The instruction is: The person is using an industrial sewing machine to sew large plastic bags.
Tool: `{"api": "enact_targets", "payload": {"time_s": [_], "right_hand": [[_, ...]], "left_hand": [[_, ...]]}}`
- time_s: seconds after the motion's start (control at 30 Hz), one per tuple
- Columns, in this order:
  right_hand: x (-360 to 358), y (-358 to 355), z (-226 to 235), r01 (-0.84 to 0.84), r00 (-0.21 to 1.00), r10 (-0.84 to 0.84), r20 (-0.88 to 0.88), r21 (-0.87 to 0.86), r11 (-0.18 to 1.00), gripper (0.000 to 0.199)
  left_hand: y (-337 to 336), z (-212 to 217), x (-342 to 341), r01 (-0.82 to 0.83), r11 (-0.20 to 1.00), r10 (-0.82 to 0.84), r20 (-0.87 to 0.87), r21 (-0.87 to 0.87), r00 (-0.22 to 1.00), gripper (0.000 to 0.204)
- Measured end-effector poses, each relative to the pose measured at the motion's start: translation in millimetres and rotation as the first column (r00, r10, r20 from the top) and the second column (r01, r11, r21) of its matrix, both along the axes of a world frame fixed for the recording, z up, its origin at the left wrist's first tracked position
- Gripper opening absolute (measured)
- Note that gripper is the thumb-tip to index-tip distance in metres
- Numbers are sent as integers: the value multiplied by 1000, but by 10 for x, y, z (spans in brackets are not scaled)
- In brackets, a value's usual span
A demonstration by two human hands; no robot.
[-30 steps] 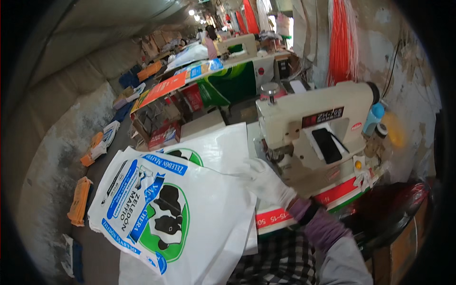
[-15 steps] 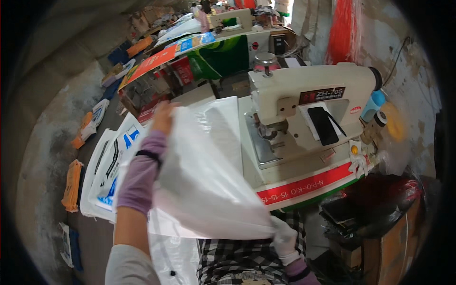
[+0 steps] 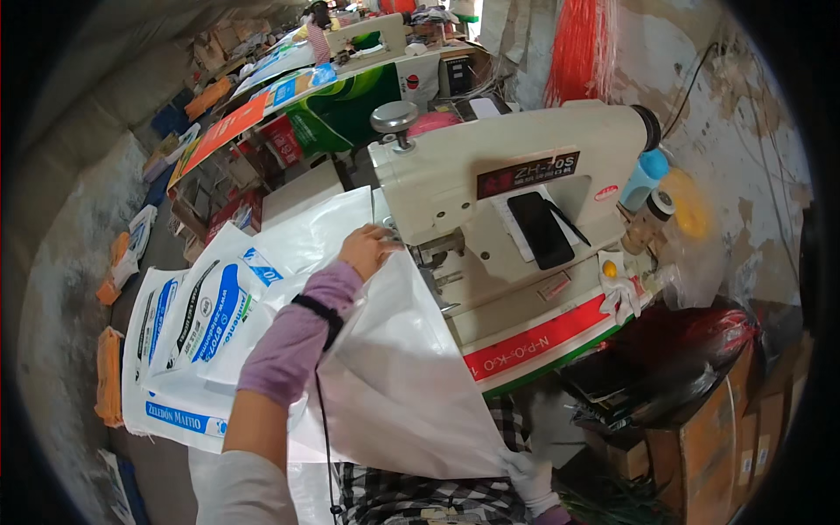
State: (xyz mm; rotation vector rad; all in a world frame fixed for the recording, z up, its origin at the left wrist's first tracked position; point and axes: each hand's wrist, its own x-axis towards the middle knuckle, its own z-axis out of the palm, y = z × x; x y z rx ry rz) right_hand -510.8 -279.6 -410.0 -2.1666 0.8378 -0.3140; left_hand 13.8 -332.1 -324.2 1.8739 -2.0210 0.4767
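Note:
A white woven plastic sack (image 3: 407,367) stretches from the table down over my lap. Its far edge is beside the needle and presser foot of a cream sewing machine (image 3: 516,166). Bent at the fingers, my left hand (image 3: 366,252) grips that edge close to the needle area; a purple sleeve cuff covers the wrist. My right hand (image 3: 528,477), in a white glove and partly blurred, holds the sack's near right corner low by my lap. Left of my forearm lies a stack of printed white sacks (image 3: 197,328) with blue and green markings.
A black phone (image 3: 540,230) and a pen rest on the machine's bed. Right of it stand a blue cup (image 3: 645,179) and a thread cone; a white glove (image 3: 619,293) hangs at the table edge. Cardboard boxes (image 3: 707,446) stand lower right. Farther back, another person (image 3: 317,35) sits near a second machine.
My left hand has carried the sack's edge rightward to the needle area, laying the sack flatter. The printed stack is more exposed. The view has shifted, and my right hand appears lower.

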Motion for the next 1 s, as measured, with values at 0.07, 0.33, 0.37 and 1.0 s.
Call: {"api": "enact_targets", "payload": {"time_s": [0.07,0.33,0.37,1.0], "right_hand": [[-99,91,114,118,988,-143,58,312,943,26],[255,23,366,-8,994,-8,108,144,990,29],[352,10,380,-29,986,-1,165,177,984,28],[2622,-695,513,32,879,-28,476,-2,999,34]], "left_hand": [[139,173,-137,-332,867,355,6,371,935,20],[-29,427,-876,-541,827,407,500,153,764,30],[150,503,-1111,-349,837,295,190,421,936,44],[2449,964,356,-641,703,274,716,307,642,32]]}}
